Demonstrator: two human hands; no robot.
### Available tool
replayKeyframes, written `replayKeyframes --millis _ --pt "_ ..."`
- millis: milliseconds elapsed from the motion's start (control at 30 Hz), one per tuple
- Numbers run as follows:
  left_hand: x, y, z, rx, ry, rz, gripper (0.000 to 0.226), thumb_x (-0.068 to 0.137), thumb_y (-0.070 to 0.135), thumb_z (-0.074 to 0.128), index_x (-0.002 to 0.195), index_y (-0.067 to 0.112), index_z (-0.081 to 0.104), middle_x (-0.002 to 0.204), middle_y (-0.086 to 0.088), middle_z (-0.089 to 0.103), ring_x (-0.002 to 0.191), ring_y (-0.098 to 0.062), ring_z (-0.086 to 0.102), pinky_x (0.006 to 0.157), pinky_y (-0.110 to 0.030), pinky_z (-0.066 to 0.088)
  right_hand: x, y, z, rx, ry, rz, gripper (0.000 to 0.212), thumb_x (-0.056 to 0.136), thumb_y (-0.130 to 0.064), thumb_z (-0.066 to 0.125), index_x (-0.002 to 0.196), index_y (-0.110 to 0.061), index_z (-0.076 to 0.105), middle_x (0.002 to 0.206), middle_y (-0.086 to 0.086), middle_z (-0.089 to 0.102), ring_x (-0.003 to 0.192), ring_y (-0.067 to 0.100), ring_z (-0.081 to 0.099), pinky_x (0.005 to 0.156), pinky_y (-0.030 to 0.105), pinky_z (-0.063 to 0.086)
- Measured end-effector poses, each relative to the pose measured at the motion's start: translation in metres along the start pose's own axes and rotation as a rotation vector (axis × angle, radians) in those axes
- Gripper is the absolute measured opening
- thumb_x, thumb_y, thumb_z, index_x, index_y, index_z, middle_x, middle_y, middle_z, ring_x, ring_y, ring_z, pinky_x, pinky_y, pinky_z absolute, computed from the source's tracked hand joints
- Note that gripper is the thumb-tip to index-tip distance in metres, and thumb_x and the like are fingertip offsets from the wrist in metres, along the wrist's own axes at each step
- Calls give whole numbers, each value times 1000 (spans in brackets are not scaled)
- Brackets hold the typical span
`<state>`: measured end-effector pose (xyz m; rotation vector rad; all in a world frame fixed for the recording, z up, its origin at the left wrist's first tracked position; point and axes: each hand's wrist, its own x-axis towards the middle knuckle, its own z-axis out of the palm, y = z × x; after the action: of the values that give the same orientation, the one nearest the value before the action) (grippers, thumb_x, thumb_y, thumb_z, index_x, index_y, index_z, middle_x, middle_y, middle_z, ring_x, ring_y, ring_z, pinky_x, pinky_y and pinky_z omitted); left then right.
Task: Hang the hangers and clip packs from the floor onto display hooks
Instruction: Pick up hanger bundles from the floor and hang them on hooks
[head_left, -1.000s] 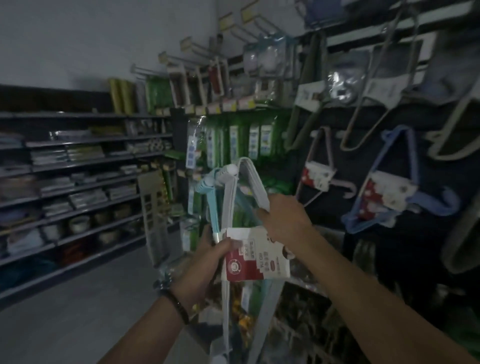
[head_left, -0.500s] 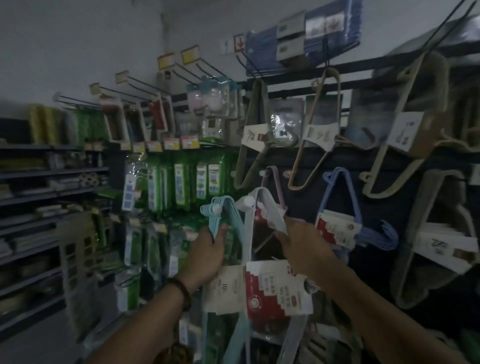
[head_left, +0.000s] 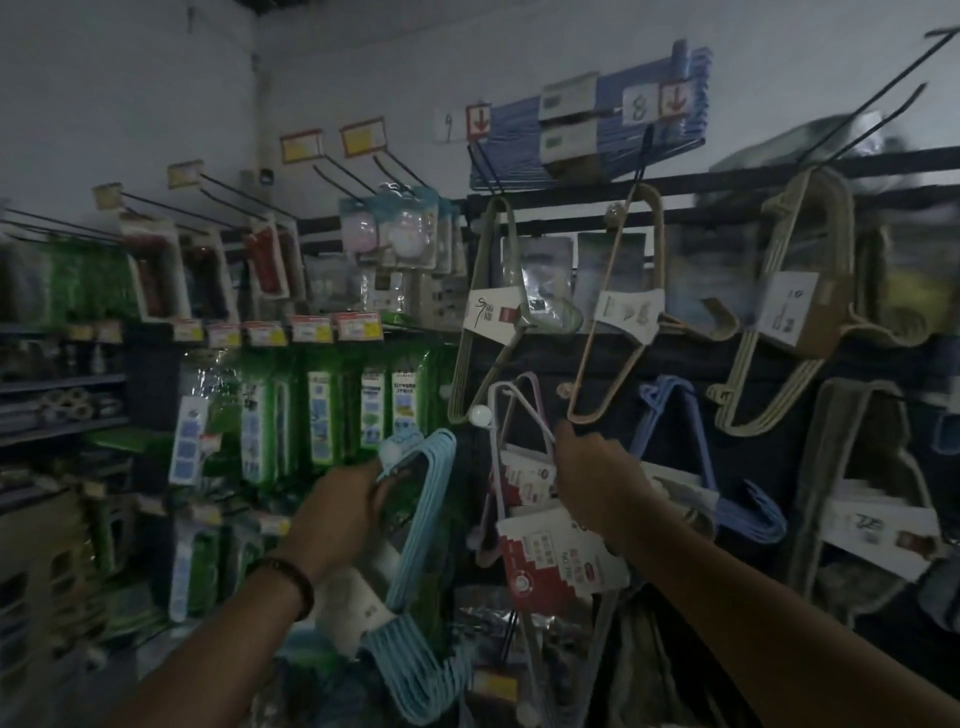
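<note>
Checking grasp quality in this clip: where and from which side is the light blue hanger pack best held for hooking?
Grip the light blue hanger pack high, just under its top bend, from the left, as the left hand does. The bundle hangs long and tilted, so a high hold probably steadies it and leaves the bend free.

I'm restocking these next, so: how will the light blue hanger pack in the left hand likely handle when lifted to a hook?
Probably stiff and light: the light blue hanger pack holds its shape while the left hand grips only its top corner. Held off-centre, it likely swings. The single paper band suggests the hangers may fan apart.
</note>
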<state>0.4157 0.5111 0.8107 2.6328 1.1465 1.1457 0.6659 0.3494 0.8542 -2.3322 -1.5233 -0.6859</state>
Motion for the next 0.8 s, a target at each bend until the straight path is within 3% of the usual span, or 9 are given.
replayKeyframes --millis 67,167,267,433,567,633,733,800 --pt "7 -8 -3 -45 0 24 21 109 25 50 113 14 69 67 -4 64 58 -21 63 58 -39 48 10 -6 8 -5 40 11 37 103 -18 48 139 -13 39 111 14 68 96 35 68 64 38 45" --pt "21 -5 -3 -25 27 94 21 109 24 51 92 24 64 72 3 66 63 -14 64 65 -36 53 26 -11 25 61 70 55 33 104 -17 45 136 -11 42 112 14 68 97 33 67 66 38 45" --pt "37 3 3 -52 9 138 23 109 32 50 91 33 63 77 10 71 64 -4 67 68 -34 59 48 -11 42 132 66 112 28 105 -16 44 133 -10 44 113 14 67 100 33 67 68 37 46" --pt "46 20 19 -108 41 83 16 107 31 55 95 37 63 71 18 67 63 5 68 62 -17 55 94 -1 76 279 -38 182 31 104 -18 50 133 -8 45 123 13 64 109 30 67 81 37 55" --pt "45 14 39 -119 68 25 14 107 33 55 102 31 68 75 18 71 64 5 68 59 -12 51 134 6 101 192 -103 184 57 107 -21 46 154 4 28 146 18 52 130 30 58 101 36 51" --pt "47 15 47 -165 72 -6 17 107 31 55 101 28 70 80 16 74 64 2 70 61 -19 57 150 10 113 185 -134 188 66 105 -22 49 156 8 21 150 21 48 132 33 56 102 38 50" --pt "54 21 53 -227 79 -60 23 107 35 53 92 28 69 79 12 74 64 1 70 64 -27 62 163 18 125 276 -125 229 46 102 -17 51 142 5 45 132 22 61 118 38 63 91 43 53" --pt "59 26 56 -214 98 -71 21 108 30 54 94 26 70 77 13 72 66 5 68 60 -18 57 158 21 120 314 -95 201 33 103 -24 49 127 -3 58 118 19 66 109 38 66 87 45 54"
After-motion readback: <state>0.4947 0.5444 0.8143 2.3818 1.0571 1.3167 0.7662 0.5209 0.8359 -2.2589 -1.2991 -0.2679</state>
